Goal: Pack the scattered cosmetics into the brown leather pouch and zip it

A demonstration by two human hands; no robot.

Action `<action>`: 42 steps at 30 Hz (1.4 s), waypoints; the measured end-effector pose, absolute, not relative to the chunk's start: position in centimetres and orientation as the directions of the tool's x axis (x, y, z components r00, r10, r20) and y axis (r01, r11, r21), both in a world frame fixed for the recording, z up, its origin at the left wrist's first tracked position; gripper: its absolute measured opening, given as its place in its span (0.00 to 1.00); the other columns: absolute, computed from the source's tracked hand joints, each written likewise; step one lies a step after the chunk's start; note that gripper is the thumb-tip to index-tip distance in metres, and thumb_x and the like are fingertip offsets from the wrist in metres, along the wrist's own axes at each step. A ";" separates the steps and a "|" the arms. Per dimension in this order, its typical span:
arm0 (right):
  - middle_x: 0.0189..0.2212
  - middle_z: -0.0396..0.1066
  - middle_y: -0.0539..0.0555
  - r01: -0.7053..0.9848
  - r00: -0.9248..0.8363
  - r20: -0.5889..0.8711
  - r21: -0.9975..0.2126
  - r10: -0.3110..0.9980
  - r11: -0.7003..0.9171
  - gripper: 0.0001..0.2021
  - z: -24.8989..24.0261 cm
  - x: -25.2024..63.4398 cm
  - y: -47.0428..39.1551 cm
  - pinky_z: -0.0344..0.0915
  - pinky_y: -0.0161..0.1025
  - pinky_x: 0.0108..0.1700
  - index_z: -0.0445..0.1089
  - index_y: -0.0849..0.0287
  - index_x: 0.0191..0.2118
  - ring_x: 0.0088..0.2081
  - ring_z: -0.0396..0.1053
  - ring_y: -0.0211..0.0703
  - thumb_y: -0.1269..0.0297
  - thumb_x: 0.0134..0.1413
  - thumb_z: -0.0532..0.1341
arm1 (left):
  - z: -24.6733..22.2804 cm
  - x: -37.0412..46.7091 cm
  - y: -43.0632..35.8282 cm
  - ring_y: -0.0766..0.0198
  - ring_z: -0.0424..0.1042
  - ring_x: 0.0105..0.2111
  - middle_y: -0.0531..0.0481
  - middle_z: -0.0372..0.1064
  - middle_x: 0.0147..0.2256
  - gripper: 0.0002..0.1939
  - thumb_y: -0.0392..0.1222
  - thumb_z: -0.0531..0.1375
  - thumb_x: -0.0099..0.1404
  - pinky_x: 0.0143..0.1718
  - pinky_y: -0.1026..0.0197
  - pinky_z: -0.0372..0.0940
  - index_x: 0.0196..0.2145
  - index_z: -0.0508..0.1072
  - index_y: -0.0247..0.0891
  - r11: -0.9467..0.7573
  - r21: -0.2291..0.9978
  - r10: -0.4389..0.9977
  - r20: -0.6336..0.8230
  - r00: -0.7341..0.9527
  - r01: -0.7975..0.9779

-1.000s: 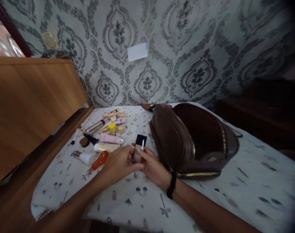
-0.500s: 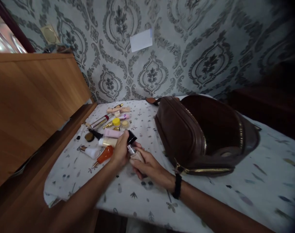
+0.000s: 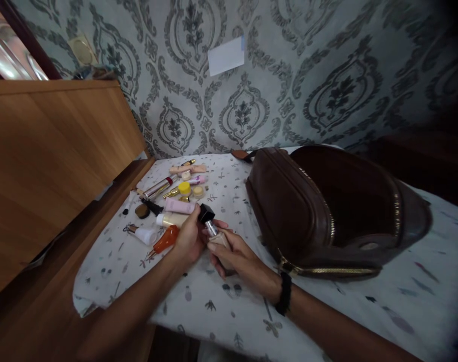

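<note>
Between my hands is a foundation bottle (image 3: 221, 242) with beige contents and a silver neck, tilted up to the left. My right hand (image 3: 238, 256) is closed around its body. A square black cap (image 3: 206, 213) sits at the end of the silver neck, pinched in the fingers of my left hand (image 3: 190, 235); whether cap and neck are joined I cannot tell. Just left of that hand lie an orange bottle (image 3: 166, 240), a cream tube with a white cap (image 3: 172, 219) and a pink tube (image 3: 179, 206).
More cosmetics lie at the back left, among them a yellow-lidded jar (image 3: 184, 188), a white tube (image 3: 143, 235) and a round dark compact (image 3: 142, 211). A brown leather bag (image 3: 289, 211) stands unzipped on the right. A wooden cabinet (image 3: 63, 151) borders the patterned cloth (image 3: 198, 306) on the left.
The view has shifted slightly, so most things sit a little farther right. More of the bottle's body and neck shows between my hands. My grip on the cap and bottle continues.
</note>
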State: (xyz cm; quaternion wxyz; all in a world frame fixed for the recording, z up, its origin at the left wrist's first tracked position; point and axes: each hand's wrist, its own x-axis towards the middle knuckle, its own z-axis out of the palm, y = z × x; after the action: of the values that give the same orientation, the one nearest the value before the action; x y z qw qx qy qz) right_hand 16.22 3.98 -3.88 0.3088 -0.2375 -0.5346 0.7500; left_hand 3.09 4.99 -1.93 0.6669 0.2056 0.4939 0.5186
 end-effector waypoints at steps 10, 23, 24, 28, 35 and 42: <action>0.20 0.66 0.43 -0.278 -0.673 -0.031 -0.915 0.739 -0.292 0.18 -4.3 16.2 4.0 0.56 0.29 0.19 0.61 0.57 0.38 0.16 0.60 0.30 0.50 0.52 0.65 | -2.2 3.9 4.5 0.50 0.79 0.33 0.43 0.77 0.29 0.29 0.68 0.63 0.53 0.30 0.57 0.72 0.32 0.66 0.38 0.157 0.894 0.959 -0.240 -0.152 -0.421; 0.20 0.66 0.43 -0.289 -0.669 -0.055 -0.900 0.741 -0.327 0.20 -4.4 16.1 4.1 0.56 0.30 0.17 0.61 0.58 0.38 0.16 0.60 0.31 0.49 0.49 0.66 | -3.2 3.2 3.6 0.58 0.77 0.32 0.47 0.77 0.34 0.23 0.63 0.59 0.62 0.24 0.66 0.66 0.33 0.63 0.40 -0.062 0.993 0.990 0.049 -0.132 -0.099; 0.19 0.66 0.43 -0.291 -0.667 -0.058 -0.898 0.742 -0.331 0.20 -4.3 16.1 4.2 0.56 0.30 0.17 0.61 0.57 0.37 0.16 0.60 0.31 0.49 0.49 0.67 | -3.3 3.2 3.6 0.58 0.77 0.32 0.47 0.77 0.34 0.22 0.63 0.59 0.62 0.25 0.66 0.66 0.32 0.63 0.40 -0.066 0.994 0.990 0.053 -0.132 -0.092; 0.19 0.65 0.43 -0.299 -0.659 -0.047 -0.899 0.751 -0.319 0.20 -4.2 16.1 4.2 0.56 0.29 0.17 0.61 0.57 0.35 0.16 0.60 0.31 0.48 0.48 0.67 | -3.4 3.5 3.7 0.56 0.78 0.33 0.45 0.78 0.34 0.22 0.63 0.58 0.63 0.27 0.65 0.68 0.33 0.62 0.40 -0.073 0.994 0.989 0.062 -0.135 -0.078; 0.18 0.65 0.42 -0.282 -0.638 -0.080 -0.901 0.766 -0.329 0.18 -4.5 16.1 4.3 0.54 0.29 0.16 0.62 0.58 0.34 0.15 0.58 0.30 0.50 0.47 0.67 | -4.0 3.9 3.5 0.59 0.76 0.30 0.47 0.77 0.34 0.21 0.61 0.57 0.64 0.24 0.66 0.65 0.31 0.62 0.40 -0.057 0.997 0.991 0.051 -0.125 -0.046; 0.16 0.63 0.41 -0.228 -0.647 -0.082 -0.928 0.758 -0.295 0.15 -4.7 16.3 4.3 0.54 0.29 0.16 0.61 0.58 0.31 0.13 0.57 0.29 0.54 0.49 0.66 | -3.6 3.9 3.0 0.61 0.72 0.32 0.52 0.69 0.27 0.21 0.60 0.58 0.64 0.31 0.65 0.64 0.28 0.66 0.40 -0.116 0.989 0.979 0.130 -0.160 0.093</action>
State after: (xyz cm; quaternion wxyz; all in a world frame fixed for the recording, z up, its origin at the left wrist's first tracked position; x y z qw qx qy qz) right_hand 16.28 4.27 -4.73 0.3248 -0.2664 -0.4971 0.7592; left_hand 3.94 3.03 -3.63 0.4034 0.5072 0.5283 0.5485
